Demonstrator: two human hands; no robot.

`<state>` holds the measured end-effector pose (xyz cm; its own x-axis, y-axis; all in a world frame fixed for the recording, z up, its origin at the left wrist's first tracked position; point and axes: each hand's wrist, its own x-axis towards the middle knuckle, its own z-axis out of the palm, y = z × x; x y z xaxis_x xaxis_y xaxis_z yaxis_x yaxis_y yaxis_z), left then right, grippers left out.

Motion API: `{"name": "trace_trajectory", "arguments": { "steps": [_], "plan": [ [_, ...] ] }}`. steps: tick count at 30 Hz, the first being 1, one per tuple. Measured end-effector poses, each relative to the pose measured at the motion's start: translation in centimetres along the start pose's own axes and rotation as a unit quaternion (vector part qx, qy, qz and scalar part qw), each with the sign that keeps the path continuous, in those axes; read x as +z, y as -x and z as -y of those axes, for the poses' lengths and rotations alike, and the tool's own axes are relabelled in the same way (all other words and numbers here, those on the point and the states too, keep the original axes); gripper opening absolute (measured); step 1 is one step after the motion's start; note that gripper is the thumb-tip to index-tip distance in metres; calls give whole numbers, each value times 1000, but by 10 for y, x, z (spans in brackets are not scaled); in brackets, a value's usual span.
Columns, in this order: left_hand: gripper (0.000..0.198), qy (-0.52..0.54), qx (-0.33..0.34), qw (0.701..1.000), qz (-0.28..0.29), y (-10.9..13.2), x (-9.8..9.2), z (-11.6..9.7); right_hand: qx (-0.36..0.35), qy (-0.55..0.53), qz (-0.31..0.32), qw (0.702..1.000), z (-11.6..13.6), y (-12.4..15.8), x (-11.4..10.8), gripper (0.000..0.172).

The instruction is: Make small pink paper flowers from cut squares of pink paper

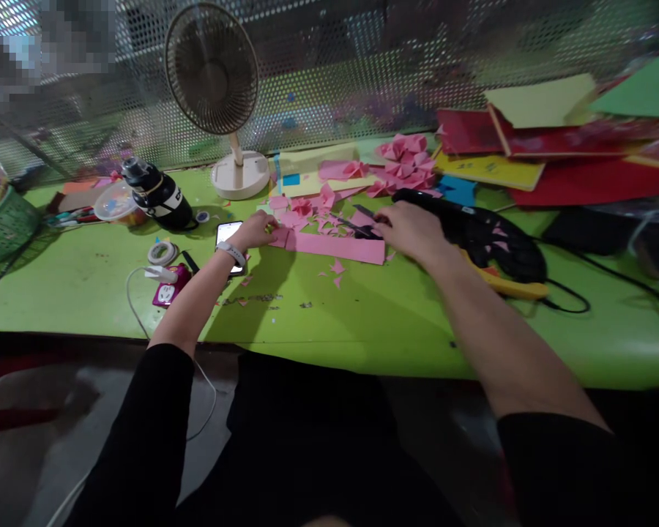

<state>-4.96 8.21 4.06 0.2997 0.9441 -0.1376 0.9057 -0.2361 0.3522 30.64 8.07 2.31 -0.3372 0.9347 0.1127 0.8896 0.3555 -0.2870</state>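
A long strip of pink paper (pixel 337 247) lies on the green table, with a small section at its left end. My left hand (pixel 255 230), a pale band on its wrist, is closed with the fingertips on that left end. Above the strip's right end, my right hand (pixel 409 225) is closed at the dark handles of a pair of scissors (pixel 353 225). Their blades point left over pink paper scraps (pixel 325 221); the fingers partly hide the handles. Folded pink paper flowers (pixel 406 154) are heaped behind. A lit phone (pixel 228 233) lies partly under my left wrist.
A fan (pixel 240 179) and a dark bottle (pixel 162 197) stand toward the back left. Nearer are a tape roll (pixel 162 253) and a purple power socket (pixel 171 289). A black cabled object (pixel 499 241) lies right, below stacked coloured paper (pixel 576 179). A mesh screen rises behind.
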Motion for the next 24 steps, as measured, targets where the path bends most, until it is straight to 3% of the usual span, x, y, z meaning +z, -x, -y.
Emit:
{"name": "trace_trajectory", "arguments": {
  "steps": [4, 10, 14, 20, 24],
  "plan": [
    [41, 28, -1, 1000, 11, -5, 1, 5, 110, 90, 58, 988, -17, 0, -4, 38],
    [22, 31, -5, 999, -26, 0, 3, 8, 130, 87, 98, 983, -7, 4, -9, 45],
    [20, 101, 5, 994, -36, 5, 10, 10, 133, 114, 113, 978, 1, 7, -15, 52],
    [34, 119, 6, 993, -10, 4, 13, 13, 138, 109, 61, 983, 3, 10, -16, 47],
    [26, 104, 9, 995, 1, 5, 12, 10, 136, 113, -1, 984, 2, 16, -14, 44]
  ]
}}
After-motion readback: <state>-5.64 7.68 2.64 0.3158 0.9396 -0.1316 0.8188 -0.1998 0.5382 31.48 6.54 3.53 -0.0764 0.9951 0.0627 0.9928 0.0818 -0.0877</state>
